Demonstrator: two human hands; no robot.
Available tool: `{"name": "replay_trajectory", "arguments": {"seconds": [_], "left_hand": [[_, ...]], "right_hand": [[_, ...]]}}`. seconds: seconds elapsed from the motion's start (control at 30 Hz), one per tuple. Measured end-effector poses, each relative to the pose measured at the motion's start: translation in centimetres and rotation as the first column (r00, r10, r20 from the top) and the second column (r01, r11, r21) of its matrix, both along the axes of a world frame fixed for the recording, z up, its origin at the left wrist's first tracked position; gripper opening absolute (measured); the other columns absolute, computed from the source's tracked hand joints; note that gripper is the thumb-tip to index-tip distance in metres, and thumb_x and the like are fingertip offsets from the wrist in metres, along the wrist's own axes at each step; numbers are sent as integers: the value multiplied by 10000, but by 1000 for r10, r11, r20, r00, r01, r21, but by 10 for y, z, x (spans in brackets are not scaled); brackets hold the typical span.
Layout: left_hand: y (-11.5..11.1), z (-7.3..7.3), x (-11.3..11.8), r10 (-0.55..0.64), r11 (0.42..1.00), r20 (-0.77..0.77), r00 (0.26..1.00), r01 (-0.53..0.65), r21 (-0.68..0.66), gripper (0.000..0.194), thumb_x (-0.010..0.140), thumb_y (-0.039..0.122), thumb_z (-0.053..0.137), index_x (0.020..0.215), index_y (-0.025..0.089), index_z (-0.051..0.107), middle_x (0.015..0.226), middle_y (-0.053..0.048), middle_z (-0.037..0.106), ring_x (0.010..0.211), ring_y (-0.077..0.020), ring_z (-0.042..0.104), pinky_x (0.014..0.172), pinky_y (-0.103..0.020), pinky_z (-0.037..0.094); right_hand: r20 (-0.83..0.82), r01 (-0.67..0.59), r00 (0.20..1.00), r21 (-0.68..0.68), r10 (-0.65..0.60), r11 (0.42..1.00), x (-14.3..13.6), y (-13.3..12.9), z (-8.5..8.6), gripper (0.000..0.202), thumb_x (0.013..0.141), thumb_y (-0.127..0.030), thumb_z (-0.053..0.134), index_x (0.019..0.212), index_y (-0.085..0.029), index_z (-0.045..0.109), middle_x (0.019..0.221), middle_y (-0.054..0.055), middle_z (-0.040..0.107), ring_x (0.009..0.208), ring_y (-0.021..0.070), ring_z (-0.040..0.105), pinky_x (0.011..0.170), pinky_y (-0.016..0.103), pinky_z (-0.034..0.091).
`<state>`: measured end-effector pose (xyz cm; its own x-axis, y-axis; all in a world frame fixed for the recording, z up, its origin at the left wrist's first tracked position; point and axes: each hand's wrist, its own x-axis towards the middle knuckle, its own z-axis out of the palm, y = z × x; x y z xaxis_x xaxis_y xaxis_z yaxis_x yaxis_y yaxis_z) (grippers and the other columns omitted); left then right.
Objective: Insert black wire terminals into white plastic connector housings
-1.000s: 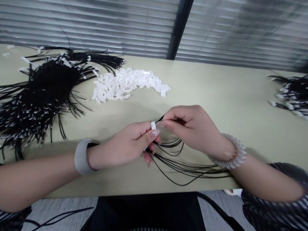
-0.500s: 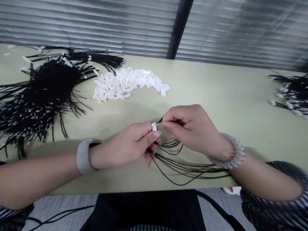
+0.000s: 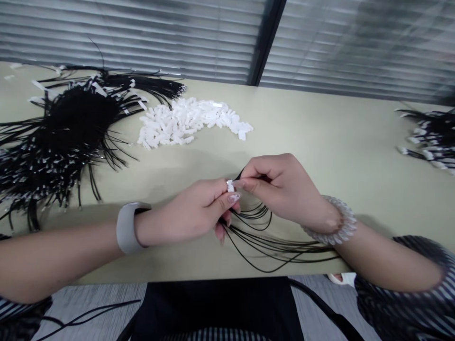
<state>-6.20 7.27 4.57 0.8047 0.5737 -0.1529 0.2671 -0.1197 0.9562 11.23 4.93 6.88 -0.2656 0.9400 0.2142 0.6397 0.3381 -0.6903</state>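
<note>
pale greenish table [image 3: 320, 137], messy heap of black wires [image 3: 81, 118] left, white plastic bits [image 3: 177, 124] beside it, more wires [image 3: 442, 130] right

The left hand [image 3: 192, 208] now sits slightly farther right, its gray wristband [image 3: 128, 229] shifted with it, and the white connector housing [image 3: 231, 186] at its fingertips is nearer the right hand's [image 3: 289, 192] thumb, its notched side more visible. The coiled bracelet [image 3: 336, 220] lies farther left. The tabletop's [image 3: 320, 137] front edge appears higher, and more striped shirt [image 3: 216, 334] shows below.
</note>
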Motion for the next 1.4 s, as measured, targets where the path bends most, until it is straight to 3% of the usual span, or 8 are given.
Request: {"name": "replay_trajectory", "arguments": {"seconds": [0.3,0.47,0.77,1.1,1.23,1.4], "left_hand": [[1,-1,3,42,999,-21,999,-41,19,266,896,348,308,767,153,433,608,52,488,434,-44,552,435,-143,453],[-1,-4,2,99,991,28,995,-96,-90,297,883,411,323,784,156,439,620,42,475,469,-75,576,444,-185,486],[-5,-4,3,155,988,-4,988,-155,-2,299,878,420,326,786,159,440,632,40,489,513,-92,595,464,-198,488],[-4,-3,1,90,996,20,996,-90,-3,292,889,402,302,791,166,445,655,38,483,482,-58,538,459,-176,470],[-3,-4,0,80,997,37,996,-79,-24,288,889,399,303,779,166,431,649,44,476,461,-48,528,458,-167,466],[-3,-5,0,81,995,56,995,-78,-64,308,881,419,313,779,159,442,631,44,468,437,-42,512,428,-155,454]], "right_hand": [[-108,61,992,-73,-69,995,-4,2,-7,209,757,-254,552,605,-111,562,524,-34,513,498,15,384,455,142,310],[-169,-37,986,-240,-4,970,2,8,-1,284,791,-362,516,671,-113,578,618,2,554,560,40,432,512,178,348],[-157,8,986,-338,-65,941,1,3,6,382,772,-477,504,651,-124,586,535,-39,402,487,16,300,446,165,264],[-387,-57,914,-420,-122,906,-3,4,-5,286,726,-390,590,639,-120,558,537,-44,450,490,14,350,479,155,311],[-384,-17,912,-385,-143,923,-7,3,-9,274,715,-371,605,626,-123,529,493,-64,399,455,8,314,454,149,304],[-350,-3,925,-400,-150,917,-8,3,-11,311,714,-401,603,630,-121,498,530,-47,450,483,15,349,445,148,298]]}}
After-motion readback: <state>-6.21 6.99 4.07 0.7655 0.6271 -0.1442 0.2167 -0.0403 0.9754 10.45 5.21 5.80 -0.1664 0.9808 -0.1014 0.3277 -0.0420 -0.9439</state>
